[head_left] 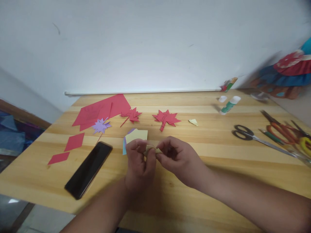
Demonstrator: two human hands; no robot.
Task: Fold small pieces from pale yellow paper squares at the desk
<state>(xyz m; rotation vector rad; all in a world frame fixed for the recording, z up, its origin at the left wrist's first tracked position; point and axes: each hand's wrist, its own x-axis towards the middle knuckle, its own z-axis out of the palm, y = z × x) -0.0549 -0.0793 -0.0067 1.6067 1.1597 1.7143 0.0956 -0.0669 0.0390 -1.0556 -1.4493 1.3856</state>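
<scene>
Between my two hands, over the middle of the table, is a small folded piece of yellow paper [151, 148]. My left hand [141, 161] pinches it from the left with the thumb on top. From the right, the fingertips of my right hand [181, 158] are closed on its other end. Just behind my left hand lie several paper sheets [137, 134], pale yellow on top with purple and blue edges showing. Farther back rest two red paper leaves [167, 118] and a small folded yellow paper piece [193, 122].
To the left are a black phone [88, 170], red paper diamonds [74, 141], a purple paper leaf [101, 125] and red sheets [97, 111]. Right of my hands are a glue stick [230, 105], its cap [222, 99], scissors [263, 140] and more tools [283, 127]. A white wall [145, 48] stands behind.
</scene>
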